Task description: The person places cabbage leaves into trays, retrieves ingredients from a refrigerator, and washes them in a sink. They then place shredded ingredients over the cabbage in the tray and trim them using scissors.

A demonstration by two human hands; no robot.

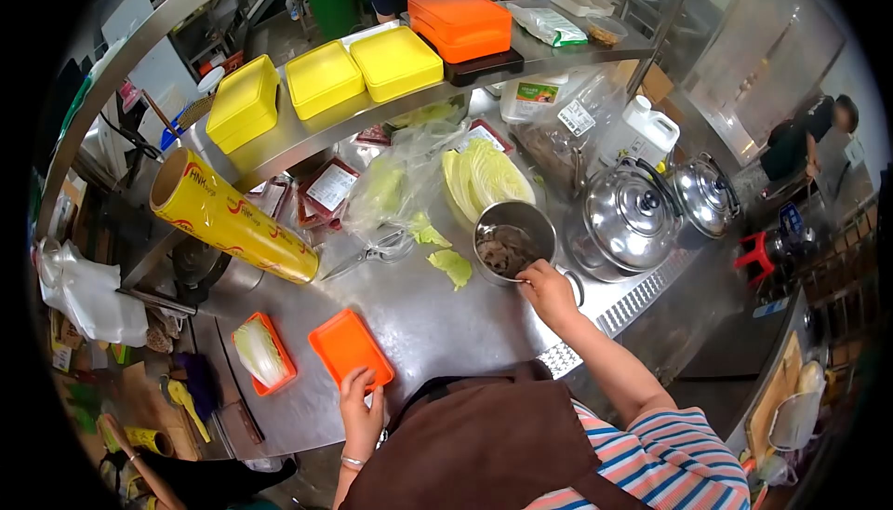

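1. Resting at the near edge of the shallow orange plastic tray (352,352), the left hand (361,398) has its fingers loosely bent; whether they grip it cannot be told.
2. Left of that tray, a smaller orange tray (289,368) holds a pale cabbage piece (259,353).
3. Farther in, the right hand (551,298) pinches the near rim of the round silver metal pot (544,221), which stands on the steel counter (419,315) with greyish-brown, soft-looking food (505,249) inside.
4. Just beyond the pot lies a large cut yellow-green cabbage (488,178); loose leaf pieces (452,267) lie to its left.
5. To the pot's right stand two lidded shiny metal pots (625,212).
6. Behind, the raised metal shelf (307,136) carries three yellow plastic boxes (326,79) and an orange plastic box (459,26).
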